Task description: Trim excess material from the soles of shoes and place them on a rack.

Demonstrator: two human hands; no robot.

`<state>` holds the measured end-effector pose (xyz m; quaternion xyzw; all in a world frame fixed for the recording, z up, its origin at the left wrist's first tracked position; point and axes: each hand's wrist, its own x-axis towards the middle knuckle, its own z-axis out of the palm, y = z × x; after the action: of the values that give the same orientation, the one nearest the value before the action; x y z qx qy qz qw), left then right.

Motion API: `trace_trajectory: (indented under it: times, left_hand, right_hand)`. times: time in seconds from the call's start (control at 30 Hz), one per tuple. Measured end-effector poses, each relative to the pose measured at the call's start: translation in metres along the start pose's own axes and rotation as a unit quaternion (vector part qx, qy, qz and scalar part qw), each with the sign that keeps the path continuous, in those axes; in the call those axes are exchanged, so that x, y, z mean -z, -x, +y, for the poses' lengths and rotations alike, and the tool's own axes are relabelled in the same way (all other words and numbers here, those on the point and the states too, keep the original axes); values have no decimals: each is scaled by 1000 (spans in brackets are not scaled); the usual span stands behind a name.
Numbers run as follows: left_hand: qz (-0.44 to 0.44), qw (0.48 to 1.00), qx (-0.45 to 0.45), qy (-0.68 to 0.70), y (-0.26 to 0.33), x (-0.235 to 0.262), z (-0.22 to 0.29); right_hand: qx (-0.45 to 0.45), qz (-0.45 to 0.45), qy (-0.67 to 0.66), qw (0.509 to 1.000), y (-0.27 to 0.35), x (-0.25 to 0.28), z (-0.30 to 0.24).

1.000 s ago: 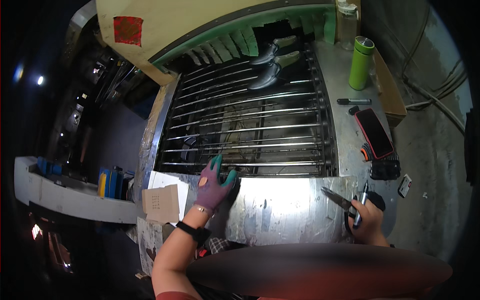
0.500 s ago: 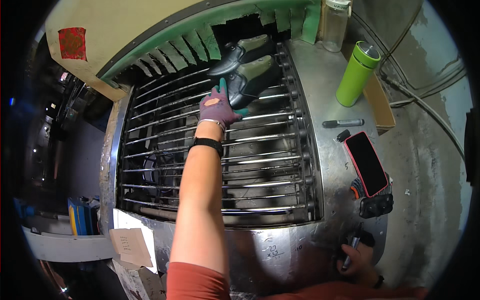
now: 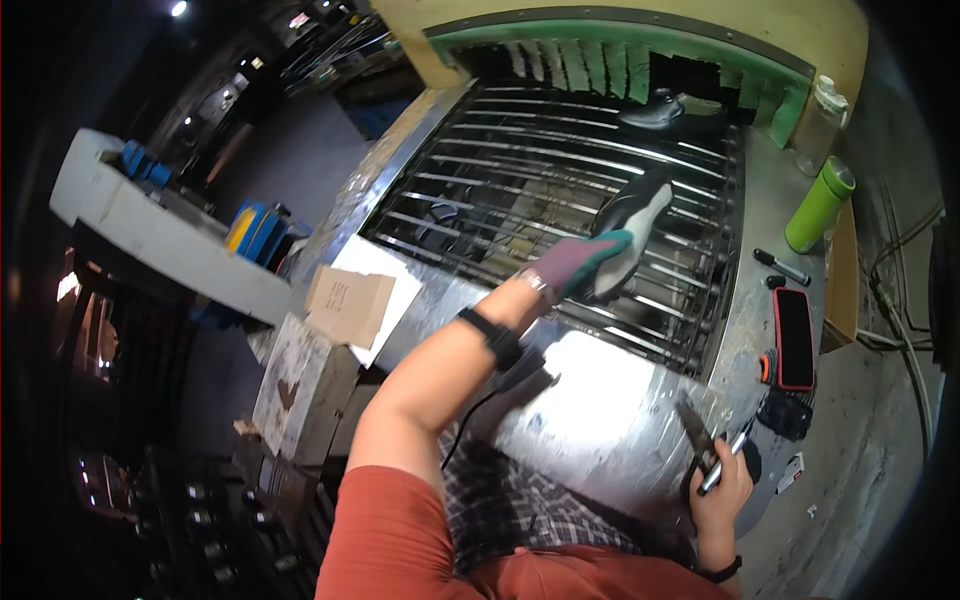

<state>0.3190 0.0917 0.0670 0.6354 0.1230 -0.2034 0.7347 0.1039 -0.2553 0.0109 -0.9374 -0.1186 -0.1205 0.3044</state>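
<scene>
My left hand [image 3: 580,264], in a purple and green glove, grips a black shoe [image 3: 622,207] and tilts it so that its pale underside shows. The shoe is at the near right part of a rack of metal bars [image 3: 520,153]; whether it touches the bars I cannot tell. A second black shoe [image 3: 655,112] lies on the far bars by the slotted green curtain. Bare and low on the right, my right hand [image 3: 730,490] is closed around a marker pen [image 3: 723,466] above the metal ledge. A dark object beside that hand is partly hidden.
Along the right ledge are a green bottle [image 3: 820,205], a clear bottle [image 3: 820,125], another marker [image 3: 782,266] and a red-edged phone [image 3: 794,338]. A cardboard piece [image 3: 350,305] lies on white paper at the left corner. The green curtain [image 3: 600,65] hangs across the far opening.
My left hand has taken one shoe from beside the other, brought it nearer and turned it over. The view has swung left. My right hand still holds the marker.
</scene>
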Motion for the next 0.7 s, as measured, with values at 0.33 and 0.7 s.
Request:
trace_trajectory:
  times: [0.33, 0.7]
  left_hand:
    - [207, 958, -54, 191, 356, -16, -146]
    - [212, 835, -91, 500, 449, -63, -292]
  right_hand:
    - [48, -47, 1, 998, -4, 3, -24]
    - [-23, -623, -474, 622, 66, -50, -183]
